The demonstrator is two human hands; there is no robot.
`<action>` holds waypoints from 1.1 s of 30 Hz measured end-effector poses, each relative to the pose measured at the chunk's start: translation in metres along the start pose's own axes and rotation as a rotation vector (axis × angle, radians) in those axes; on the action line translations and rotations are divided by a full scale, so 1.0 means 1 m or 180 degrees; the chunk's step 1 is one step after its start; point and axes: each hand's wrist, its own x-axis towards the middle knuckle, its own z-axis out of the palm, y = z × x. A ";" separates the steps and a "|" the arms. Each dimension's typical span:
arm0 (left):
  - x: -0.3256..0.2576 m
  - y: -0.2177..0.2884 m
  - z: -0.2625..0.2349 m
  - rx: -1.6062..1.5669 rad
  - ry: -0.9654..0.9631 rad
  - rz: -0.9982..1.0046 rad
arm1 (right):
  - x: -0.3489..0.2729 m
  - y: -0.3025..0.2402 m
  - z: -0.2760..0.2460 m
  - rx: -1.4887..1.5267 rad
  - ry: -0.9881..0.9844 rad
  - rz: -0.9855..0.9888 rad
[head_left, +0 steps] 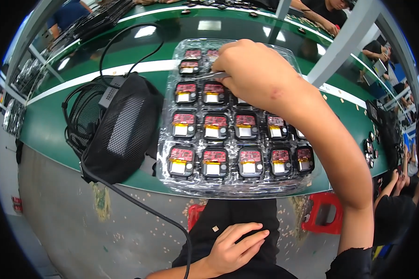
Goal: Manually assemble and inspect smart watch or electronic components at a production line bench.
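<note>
A clear plastic tray [233, 188] lies across the bench, its pockets holding several small black device housings. The housing [250, 162] in the nearest row shows a red circuit board, a yellow strip and a silver-white block. My right hand [246, 60] reaches over the far part of the tray, fingers closed around metal tweezers [214, 75]. The tweezers point left, over the second row from the back, close to a housing [189, 67]; whether the tips touch it cannot be made out. My left hand [237, 246] rests on my lap with its fingers stretched out, holding nothing.
A black mesh bag [130, 125] with cables sits left of the tray; a black cable [139, 202] hangs down to my lap. A metal post [349, 44] rises at the right. Red stools [322, 214] stand below the green bench [46, 125]. Other people work across and to the right.
</note>
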 end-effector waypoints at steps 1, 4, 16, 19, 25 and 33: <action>0.001 -0.001 0.000 -0.0016 -0.0065 0.0005 | 0.000 0.000 0.000 -0.0071 -0.0050 -0.0109; 0.004 -0.003 0.001 -0.0058 -0.0194 0.0050 | -0.003 0.000 0.004 -0.0314 0.0001 -0.0290; 0.008 -0.008 0.010 -0.0233 -0.0421 -0.0066 | -0.006 0.020 0.015 0.0156 0.0407 -0.0369; 0.010 -0.009 0.011 -0.0255 -0.0502 -0.0057 | -0.014 0.027 0.004 0.0143 0.0778 -0.0449; 0.011 -0.017 0.004 -0.0223 -0.0466 -0.0040 | -0.085 0.059 -0.047 0.0676 0.1036 0.1236; 0.026 -0.024 0.000 -0.0354 -0.0489 -0.0146 | -0.228 0.132 0.014 -0.0690 0.0485 0.2913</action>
